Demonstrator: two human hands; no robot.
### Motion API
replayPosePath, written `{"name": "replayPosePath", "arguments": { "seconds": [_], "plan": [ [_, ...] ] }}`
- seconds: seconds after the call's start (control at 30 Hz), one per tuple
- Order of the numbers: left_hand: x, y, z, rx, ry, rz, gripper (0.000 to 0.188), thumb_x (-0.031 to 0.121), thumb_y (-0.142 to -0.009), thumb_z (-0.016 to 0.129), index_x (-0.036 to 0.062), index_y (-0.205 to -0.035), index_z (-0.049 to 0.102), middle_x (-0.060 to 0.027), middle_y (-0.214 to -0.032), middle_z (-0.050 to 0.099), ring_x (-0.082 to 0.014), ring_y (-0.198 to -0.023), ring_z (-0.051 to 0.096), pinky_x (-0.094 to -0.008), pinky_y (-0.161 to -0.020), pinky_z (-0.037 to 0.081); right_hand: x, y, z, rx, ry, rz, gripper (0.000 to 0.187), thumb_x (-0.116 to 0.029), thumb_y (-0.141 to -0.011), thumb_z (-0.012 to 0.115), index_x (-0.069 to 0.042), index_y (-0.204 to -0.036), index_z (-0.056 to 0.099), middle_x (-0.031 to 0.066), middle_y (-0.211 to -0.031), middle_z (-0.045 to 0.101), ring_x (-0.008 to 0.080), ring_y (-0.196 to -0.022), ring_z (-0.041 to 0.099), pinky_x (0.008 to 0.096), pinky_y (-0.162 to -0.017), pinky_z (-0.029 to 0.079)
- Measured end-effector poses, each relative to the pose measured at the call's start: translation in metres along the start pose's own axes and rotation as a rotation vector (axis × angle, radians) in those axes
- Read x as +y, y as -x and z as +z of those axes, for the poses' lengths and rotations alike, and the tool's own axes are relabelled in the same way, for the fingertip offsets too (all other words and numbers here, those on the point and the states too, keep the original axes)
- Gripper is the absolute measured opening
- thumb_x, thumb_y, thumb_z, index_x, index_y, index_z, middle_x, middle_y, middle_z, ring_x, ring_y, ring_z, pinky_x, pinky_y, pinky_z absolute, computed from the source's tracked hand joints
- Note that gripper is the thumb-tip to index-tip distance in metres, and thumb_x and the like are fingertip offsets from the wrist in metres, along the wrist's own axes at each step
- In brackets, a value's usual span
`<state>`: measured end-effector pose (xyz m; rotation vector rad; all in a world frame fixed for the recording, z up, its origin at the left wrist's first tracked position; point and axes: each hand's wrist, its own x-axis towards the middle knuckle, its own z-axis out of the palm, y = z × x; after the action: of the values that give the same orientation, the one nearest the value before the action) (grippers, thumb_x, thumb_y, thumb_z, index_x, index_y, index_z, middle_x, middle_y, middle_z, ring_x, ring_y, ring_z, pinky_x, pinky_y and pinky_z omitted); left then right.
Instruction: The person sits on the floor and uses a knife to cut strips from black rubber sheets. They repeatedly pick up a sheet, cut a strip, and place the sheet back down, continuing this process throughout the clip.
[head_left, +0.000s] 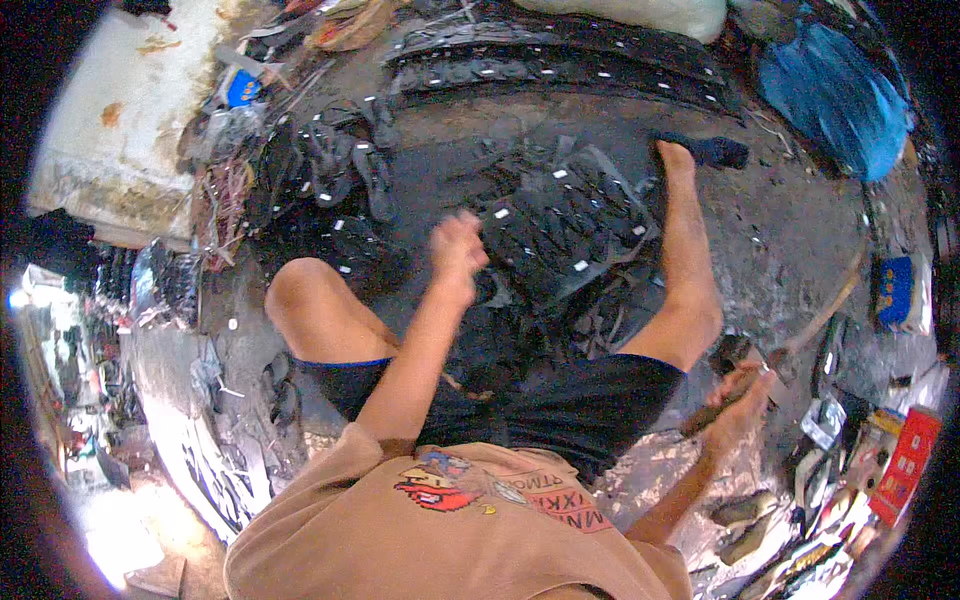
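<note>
My left hand [458, 245] is raised over the floor between my legs, smeared by motion, so its fingers do not show clearly. Just right of it lies a pile of black, rubber-like pieces [560, 225] dotted with small white marks. Far out to the right, beside my thigh, my right hand [738, 408] is closed round the brown handle [703, 418] of a tool. Near its fingers is a dark blunt lump [735, 352]; whether it belongs to the tool, I cannot tell.
Black sole-shaped pieces [345, 165] are heaped at the left. Long rows of black pieces [560, 70] line the far side. A blue plastic bag [835, 95] sits far right, a red box [905, 465] near right, and a stained pale slab [125, 120] far left.
</note>
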<state>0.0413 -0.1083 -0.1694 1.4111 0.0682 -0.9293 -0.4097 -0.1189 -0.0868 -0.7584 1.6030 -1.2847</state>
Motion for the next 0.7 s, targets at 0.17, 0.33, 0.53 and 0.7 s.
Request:
{"name": "replayPosePath", "arguments": {
  "seconds": [0.17,0.33,0.53,0.7],
  "plan": [
    [-0.168,-0.024,0.063,0.287,-1.008,-0.15,0.147,0.059,-0.067,0.092,-0.0098,-0.16,0.002,-0.0323,-0.169,0.006,-0.0479,-0.157,0.01,-0.0497,-0.129,0.015,0.028,0.026,0.051,-0.251,0.022,0.104,0.043,-0.05,-0.11,0.043,-0.008,-0.11,0.055,0.0,-0.07,0.046,0.0099,-0.052,0.045,0.0258,-0.046,0.038],
    [-0.17,-0.046,0.035,0.294,-0.77,-0.024,0.124,0.047,-0.065,0.097,-0.0108,-0.152,0.031,-0.0308,-0.152,0.045,-0.0425,-0.145,0.042,-0.0494,-0.121,0.033,0.054,0.062,0.112,-0.486,0.027,0.245,0.027,-0.03,-0.108,0.055,-0.005,-0.119,0.054,0.0008,-0.073,0.05,0.0099,-0.055,0.047,0.0263,-0.05,0.043],
    [-0.094,-0.03,0.038,0.29,-1.057,0.199,0.077,0.051,-0.087,0.079,-0.0142,-0.121,0.057,-0.0352,-0.123,0.064,-0.0483,-0.121,0.061,-0.0473,-0.103,0.048,0.046,0.066,0.159,-0.741,0.159,0.17,0.027,-0.024,-0.109,0.054,-0.005,-0.128,0.054,-0.0006,-0.076,0.054,0.0072,-0.06,0.05,0.0237,-0.053,0.043],
    [-0.037,-0.036,0.019,0.085,-0.607,-0.159,0.059,0.052,-0.093,0.071,-0.0053,-0.103,0.063,-0.0192,-0.099,0.07,-0.032,-0.08,0.069,-0.0424,-0.058,0.052,0.041,0.068,0.164,-0.912,0.559,0.116,0.032,-0.033,-0.107,0.057,-0.002,-0.114,0.058,0.0135,-0.078,0.063,0.0262,-0.068,0.061,0.0398,-0.063,0.047]
  ]
}}
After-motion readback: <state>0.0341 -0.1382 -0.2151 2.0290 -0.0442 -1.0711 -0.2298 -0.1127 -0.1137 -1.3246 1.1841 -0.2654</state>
